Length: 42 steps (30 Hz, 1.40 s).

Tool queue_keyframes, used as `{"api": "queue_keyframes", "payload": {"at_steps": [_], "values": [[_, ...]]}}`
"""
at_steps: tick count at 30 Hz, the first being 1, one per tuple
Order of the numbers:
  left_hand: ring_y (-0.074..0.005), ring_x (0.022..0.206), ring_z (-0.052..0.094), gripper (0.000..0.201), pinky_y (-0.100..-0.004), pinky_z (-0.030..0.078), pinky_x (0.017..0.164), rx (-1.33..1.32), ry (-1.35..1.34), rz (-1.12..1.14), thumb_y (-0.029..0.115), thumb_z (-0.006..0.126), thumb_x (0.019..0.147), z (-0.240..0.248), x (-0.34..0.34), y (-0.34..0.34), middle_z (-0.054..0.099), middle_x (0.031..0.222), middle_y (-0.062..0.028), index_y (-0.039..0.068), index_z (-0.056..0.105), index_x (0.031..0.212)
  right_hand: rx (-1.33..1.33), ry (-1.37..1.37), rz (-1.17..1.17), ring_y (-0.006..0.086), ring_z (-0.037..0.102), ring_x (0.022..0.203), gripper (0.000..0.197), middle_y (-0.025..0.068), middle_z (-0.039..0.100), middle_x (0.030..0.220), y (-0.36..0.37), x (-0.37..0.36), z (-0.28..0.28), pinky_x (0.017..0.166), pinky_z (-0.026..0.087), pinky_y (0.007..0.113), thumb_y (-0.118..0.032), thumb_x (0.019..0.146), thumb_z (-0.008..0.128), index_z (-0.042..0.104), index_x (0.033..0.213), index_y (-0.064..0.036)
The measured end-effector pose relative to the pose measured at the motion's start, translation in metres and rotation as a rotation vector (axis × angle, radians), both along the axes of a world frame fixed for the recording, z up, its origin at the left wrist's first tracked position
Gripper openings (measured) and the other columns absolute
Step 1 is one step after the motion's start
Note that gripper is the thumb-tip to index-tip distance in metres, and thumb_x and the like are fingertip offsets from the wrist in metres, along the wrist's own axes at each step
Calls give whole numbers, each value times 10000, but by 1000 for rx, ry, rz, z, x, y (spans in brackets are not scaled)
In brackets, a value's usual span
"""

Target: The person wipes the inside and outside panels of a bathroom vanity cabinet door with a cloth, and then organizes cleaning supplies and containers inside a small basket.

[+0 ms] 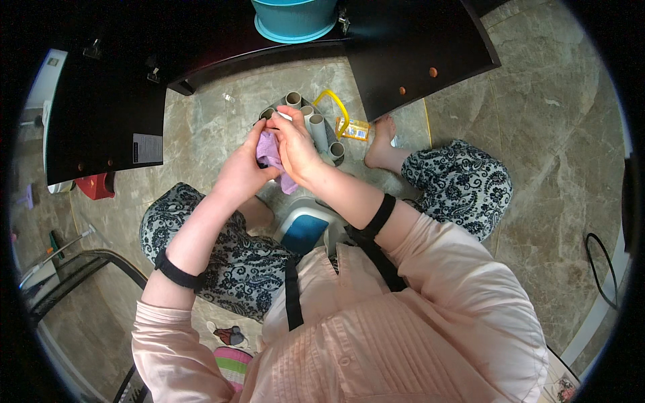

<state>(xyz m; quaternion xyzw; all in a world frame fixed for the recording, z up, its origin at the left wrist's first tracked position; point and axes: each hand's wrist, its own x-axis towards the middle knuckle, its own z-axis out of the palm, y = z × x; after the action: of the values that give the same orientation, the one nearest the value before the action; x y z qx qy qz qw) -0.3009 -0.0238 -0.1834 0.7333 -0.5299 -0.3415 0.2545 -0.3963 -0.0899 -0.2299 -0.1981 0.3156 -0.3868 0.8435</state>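
A crumpled purple cloth point(269, 149) is bunched between my two hands, and one end hangs down toward me. My left hand point(243, 169) closes round its left side, with a small dark patch showing beside the cloth. From the right, my right hand point(299, 149) curls over the cloth, its fingertips meeting those of the left; what lies under them is partly hidden. Just beyond my hands, several grey cardboard tubes point(318, 133) stand in a dark holder point(329, 140) on the floor. A yellow curved handle point(344, 111) arches at its right side.
An orange-and-white packet point(354, 129) lies by my right foot point(381, 141). Between my legs is a blue-and-white container point(306, 232). Ahead, a dark cabinet has its left door point(107, 121) and right door point(416, 57) swung out; a teal basin point(295, 19) sits inside.
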Motion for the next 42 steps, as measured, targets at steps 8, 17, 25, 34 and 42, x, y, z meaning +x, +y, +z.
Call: {"api": "queue_keyframes", "payload": {"at_steps": [8,17,25,34,42], "values": [[-334,928,584,417,-380,477,791,181,-125,-53,97,645,695,12,10,-1,602,1009,-161,93,551,1101,-401,740,515,126,577,615,203,42,574,687,-66,-95,-44,520,439,236,-190,870,468,575,831,-21],[-349,912,574,407,-391,469,796,198,-183,-130,87,670,648,12,16,16,576,1022,-161,52,555,1037,-558,1531,56,348,453,1095,422,165,493,1166,-85,-137,-167,889,384,317,-114,728,540,503,1143,-48],[-331,953,562,398,-351,446,819,222,-62,-96,-2,659,634,22,7,11,581,967,-177,16,556,1018,-622,1849,971,282,235,1316,488,101,220,1420,-125,-139,-272,1030,312,405,-138,855,415,279,1323,-142],[-365,967,543,380,-383,446,832,270,-53,-8,58,635,689,14,17,15,563,1010,-199,11,524,1049,-583,2019,1151,338,361,1241,437,133,358,1340,-105,-122,-257,920,383,485,-226,892,420,350,1308,-112],[-356,905,571,320,-392,457,786,243,-22,-37,81,646,695,5,24,5,583,941,-204,3,534,984,-685,1815,1630,268,475,1167,446,118,523,1241,-104,-121,-170,940,387,359,-311,815,505,539,1206,-98]]}}
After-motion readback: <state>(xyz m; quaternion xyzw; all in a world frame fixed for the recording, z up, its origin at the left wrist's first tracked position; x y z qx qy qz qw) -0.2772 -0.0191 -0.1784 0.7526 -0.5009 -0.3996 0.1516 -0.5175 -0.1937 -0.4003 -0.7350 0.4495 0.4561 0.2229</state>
